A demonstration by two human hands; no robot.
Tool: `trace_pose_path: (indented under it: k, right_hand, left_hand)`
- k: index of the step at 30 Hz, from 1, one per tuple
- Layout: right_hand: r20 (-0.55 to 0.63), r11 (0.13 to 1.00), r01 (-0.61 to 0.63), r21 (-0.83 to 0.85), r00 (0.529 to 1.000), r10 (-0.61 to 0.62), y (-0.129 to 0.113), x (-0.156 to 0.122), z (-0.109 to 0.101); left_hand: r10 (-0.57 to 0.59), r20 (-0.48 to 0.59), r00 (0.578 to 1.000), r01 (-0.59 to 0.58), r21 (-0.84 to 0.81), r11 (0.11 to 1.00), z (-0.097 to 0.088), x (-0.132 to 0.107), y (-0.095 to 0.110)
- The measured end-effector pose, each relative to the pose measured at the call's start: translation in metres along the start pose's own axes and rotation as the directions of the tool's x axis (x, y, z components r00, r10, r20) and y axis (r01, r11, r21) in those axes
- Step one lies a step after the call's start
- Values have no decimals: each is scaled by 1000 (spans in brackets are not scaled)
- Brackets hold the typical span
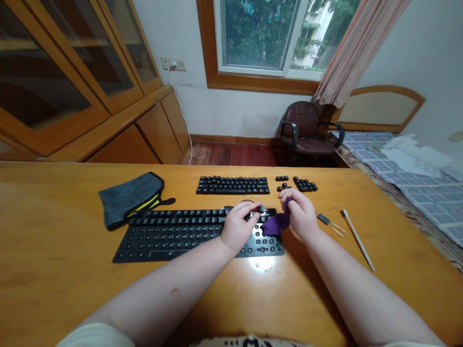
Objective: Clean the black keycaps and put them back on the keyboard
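Observation:
A black keyboard lies on the wooden table, its lower rows bare of keycaps and its upper rows still capped. Above its right part, my left hand pinches a small black keycap between thumb and fingertips. Just to the right, my right hand is closed around a purple cloth, whose loose end hangs over the keyboard's number-pad side. Part of the keyboard is hidden under my left hand and forearm.
Loose keycaps stand in rows behind the keyboard, with a smaller group to the right. A grey cloth lies left. A wire keycap puller and a thin brush lie right. The table's far edge is beyond.

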State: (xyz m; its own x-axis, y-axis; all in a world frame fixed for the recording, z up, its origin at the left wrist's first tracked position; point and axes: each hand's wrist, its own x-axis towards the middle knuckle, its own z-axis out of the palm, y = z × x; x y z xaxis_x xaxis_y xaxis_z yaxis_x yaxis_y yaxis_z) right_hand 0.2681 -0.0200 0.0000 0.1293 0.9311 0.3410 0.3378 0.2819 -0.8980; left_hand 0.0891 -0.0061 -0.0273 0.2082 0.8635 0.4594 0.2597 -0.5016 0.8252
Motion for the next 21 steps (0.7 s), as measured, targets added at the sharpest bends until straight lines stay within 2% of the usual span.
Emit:
trace_pose_path:
  k: [4, 6, 8, 13, 18, 21]
  right_hand:
    - [173, 963, 166, -213, 976, -130, -11, -4, 2]
    - [273, 943, 248, -221, 944, -185, -14, -4, 3]
    - [321, 932, 293, -214, 922, -217, -16, -2, 5]
    - [392, 894, 333, -301, 898, -202, -21, 4, -6]
    - [336, 797, 319, -513, 929, -155, -32, 9, -29]
    - [455, 744, 344, -573, 888, -59, -32, 6, -27]
  left_hand:
    - [4, 26, 1000, -4, 13, 1000, 0, 0, 0]
    - [2, 37, 999, -2, 24, 1000, 0, -1, 1]
    - [18, 50, 999, -21, 53, 998, 0, -1, 2]
    - [71, 81, 994, -80, 102, 992, -2, -1, 6]
    - [86, 71, 994, -98, 188, 977, -2, 0, 6]
    - [78, 39, 996, -86, 250, 965, -2, 0, 6]
